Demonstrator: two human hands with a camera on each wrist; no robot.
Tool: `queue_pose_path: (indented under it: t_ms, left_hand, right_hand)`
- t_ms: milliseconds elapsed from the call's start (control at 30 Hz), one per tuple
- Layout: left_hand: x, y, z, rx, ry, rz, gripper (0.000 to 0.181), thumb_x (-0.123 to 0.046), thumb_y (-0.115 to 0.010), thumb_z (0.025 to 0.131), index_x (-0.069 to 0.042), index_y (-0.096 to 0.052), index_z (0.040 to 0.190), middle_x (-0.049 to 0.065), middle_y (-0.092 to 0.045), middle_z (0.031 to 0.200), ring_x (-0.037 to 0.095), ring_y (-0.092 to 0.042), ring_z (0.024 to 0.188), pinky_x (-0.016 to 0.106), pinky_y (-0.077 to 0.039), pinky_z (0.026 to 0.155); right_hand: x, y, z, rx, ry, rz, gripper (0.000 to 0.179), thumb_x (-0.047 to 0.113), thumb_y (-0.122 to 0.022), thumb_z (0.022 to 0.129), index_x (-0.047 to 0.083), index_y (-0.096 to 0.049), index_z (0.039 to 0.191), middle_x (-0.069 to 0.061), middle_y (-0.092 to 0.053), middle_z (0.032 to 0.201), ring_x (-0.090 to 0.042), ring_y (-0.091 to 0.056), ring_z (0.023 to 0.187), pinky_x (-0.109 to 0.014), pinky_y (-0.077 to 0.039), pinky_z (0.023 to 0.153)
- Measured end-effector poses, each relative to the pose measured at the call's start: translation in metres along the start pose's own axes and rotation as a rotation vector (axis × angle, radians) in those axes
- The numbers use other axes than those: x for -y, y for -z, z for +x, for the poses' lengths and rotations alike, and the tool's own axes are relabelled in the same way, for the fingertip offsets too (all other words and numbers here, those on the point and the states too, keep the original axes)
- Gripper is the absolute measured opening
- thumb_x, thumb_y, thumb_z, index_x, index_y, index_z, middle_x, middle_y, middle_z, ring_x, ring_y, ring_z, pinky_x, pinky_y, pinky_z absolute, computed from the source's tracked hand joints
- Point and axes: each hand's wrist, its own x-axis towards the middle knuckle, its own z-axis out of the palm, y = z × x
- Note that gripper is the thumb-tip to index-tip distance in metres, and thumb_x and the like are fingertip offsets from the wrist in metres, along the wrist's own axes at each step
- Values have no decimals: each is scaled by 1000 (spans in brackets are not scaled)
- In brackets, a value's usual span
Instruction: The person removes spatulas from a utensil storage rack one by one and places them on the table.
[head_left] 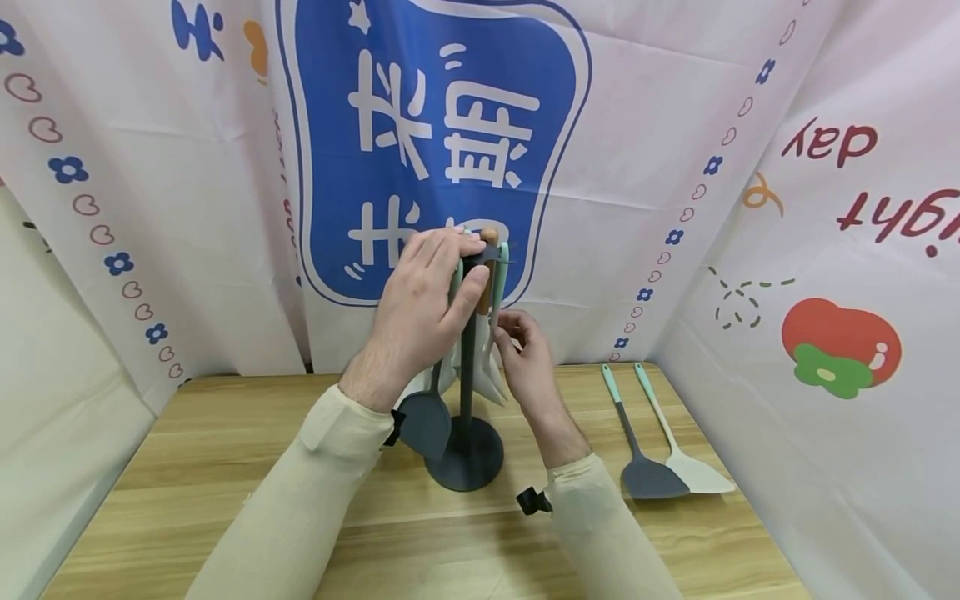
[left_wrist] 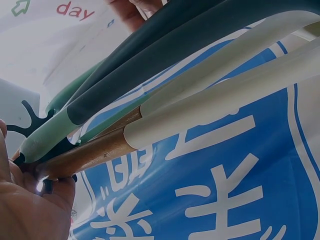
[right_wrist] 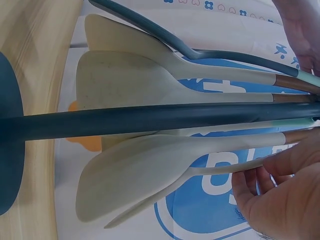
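Observation:
A dark utensil rack (head_left: 467,375) stands on the table with spatulas hanging around its pole. My left hand (head_left: 418,296) grips the rack's top, fingers over it and thumb on the near side. Lower down on the right, my right hand (head_left: 531,367) pinches the shaft of a white spatula (right_wrist: 220,170) with a mint handle (head_left: 502,271) hanging at the rack. Beside it hang white spatulas with brown handles, one white spatula (right_wrist: 145,160) being closest. A dark spatula (head_left: 425,423) hangs on the left side. The hook at the pinched handle's end is partly hidden.
On the wooden table (head_left: 247,492), to the right, lie a dark spatula (head_left: 651,478) and a white spatula (head_left: 697,472), both with mint handles. A printed cloth (head_left: 637,100) hangs close behind the rack, and more cloth stands at both sides.

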Motion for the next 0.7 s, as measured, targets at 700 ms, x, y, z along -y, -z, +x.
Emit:
queue_pose_path:
  t_ms: [700]
  left_hand:
    - [0,0,0,-8,-6,5,48,-39,-51,123,-9,-69,156,12,-71,161,34,-53,166,54,-43,144]
  right_hand:
    - [-3,20,-3,-26,-1,-26,24,0,-57,121,-2,-68,142,-24,-70,135,-32,-69,131,-34,-54,109]
